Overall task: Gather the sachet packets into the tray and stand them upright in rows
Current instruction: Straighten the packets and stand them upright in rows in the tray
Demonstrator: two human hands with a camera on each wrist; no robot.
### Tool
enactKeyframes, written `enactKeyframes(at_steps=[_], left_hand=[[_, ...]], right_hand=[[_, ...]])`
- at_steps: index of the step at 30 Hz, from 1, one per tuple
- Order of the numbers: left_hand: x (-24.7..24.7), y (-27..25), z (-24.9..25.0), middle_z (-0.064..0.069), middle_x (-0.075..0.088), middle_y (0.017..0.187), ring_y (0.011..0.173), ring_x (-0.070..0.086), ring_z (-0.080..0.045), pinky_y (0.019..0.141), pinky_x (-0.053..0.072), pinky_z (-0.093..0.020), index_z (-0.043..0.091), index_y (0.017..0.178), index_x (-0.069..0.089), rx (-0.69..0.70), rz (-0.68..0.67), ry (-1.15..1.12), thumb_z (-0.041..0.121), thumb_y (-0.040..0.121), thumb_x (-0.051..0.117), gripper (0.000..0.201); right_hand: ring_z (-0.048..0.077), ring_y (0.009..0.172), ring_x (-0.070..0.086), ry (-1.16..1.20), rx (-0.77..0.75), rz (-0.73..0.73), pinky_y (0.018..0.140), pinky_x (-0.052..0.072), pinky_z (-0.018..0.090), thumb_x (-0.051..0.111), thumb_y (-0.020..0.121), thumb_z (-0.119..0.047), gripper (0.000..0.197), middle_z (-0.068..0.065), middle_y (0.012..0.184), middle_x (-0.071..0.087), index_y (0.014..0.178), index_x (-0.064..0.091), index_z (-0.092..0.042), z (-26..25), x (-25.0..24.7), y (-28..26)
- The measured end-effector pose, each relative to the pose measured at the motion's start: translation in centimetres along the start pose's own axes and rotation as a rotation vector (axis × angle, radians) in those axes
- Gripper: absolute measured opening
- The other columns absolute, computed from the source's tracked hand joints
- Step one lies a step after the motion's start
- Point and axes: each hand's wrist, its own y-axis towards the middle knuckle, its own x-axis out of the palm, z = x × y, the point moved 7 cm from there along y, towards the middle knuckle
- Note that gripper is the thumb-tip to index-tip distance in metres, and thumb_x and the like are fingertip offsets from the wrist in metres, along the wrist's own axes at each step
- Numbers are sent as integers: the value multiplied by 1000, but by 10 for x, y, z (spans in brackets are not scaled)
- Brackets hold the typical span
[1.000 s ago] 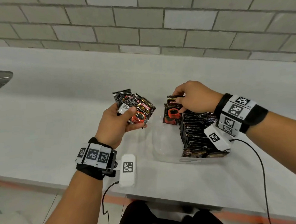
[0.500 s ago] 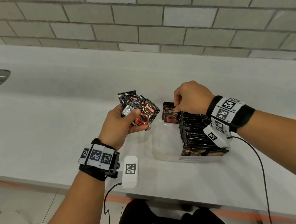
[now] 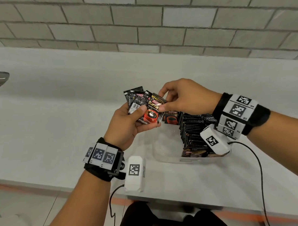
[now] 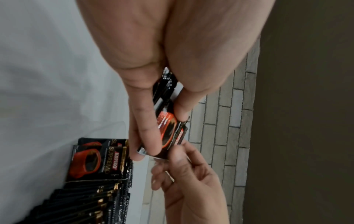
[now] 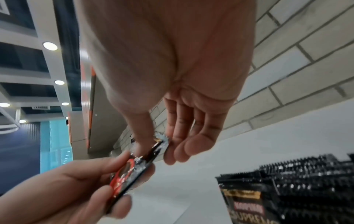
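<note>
Sachet packets (image 3: pixel 141 104) fanned in left hand (image 3: pixel 126 125), right hand (image 3: pixel 183 96) now off tray (image 3: pixel 164 146), seemingly pinching front sachet (image 3: pixel 152 111).

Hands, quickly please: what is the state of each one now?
Left hand: grips a fanned bunch of sachets.
Right hand: fingers pinch the front sachet of that bunch.

Both bare forearms have black wristbands (image 3: pixel 256 116) covered in white tiles with black square marker codes. A white boxy module (image 3: pixel 135 174) with its own code hangs off each wrist, thin black cable (image 3: pixel 261 176) trailing down.
</note>
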Motion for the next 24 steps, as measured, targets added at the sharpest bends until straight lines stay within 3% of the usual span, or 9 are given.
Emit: enactKeyframes(at_steps=[2,6,10,12,16,19,24], left_hand=[[2,0,-1,-22,70,122,100,71,-47,74,63,-46,2,130,56,-9,-11,4,7,101,55,29],[-21,0,2,-24,69,123,106,69,-48,81,61,-55,-4,130,55,26,92,6,3,100,56,31],[-51,-2,11,-28,64,128,108,68,-48,76,62,-51,-8,130,54,63,218,-25,1,99,57,32],[-56,-3,14,-28,64,128,108,67,-49,76,62,-49,-7,129,54,72,225,-20,2,99,57,31],[-51,-3,14,-27,66,127,106,69,-48,75,63,-47,-5,130,55,66,181,38,4,100,57,32],[-46,-2,9,-25,67,126,106,69,-48,76,62,-50,-3,130,56,41,147,65,4,100,57,31],[-37,-2,4,-25,68,124,104,69,-49,74,63,-48,-1,131,56,3,120,82,3,100,57,31]], right_hand=[[14,68,71,20,1,18,71,59,35,86,77,-33,33,-1,82,75,104,70,-22,5,-3,1],[15,58,68,116,89,94,63,59,28,85,79,-23,23,9,78,76,97,74,-15,23,-21,3],[9,54,66,-118,127,16,61,54,18,85,80,-25,20,0,66,74,98,77,-20,38,-18,3],[6,61,64,-251,114,-20,58,46,12,80,84,-28,17,-6,71,71,99,78,-20,40,-11,2],[23,102,58,-387,81,-57,86,45,28,58,100,-22,26,7,109,61,118,73,-10,41,3,6],[18,96,45,-385,65,-74,82,36,26,48,103,-17,28,8,108,46,117,71,-9,41,11,8],[15,80,57,-381,83,45,69,47,29,65,87,-12,20,-6,84,60,105,74,-16,39,3,9]])
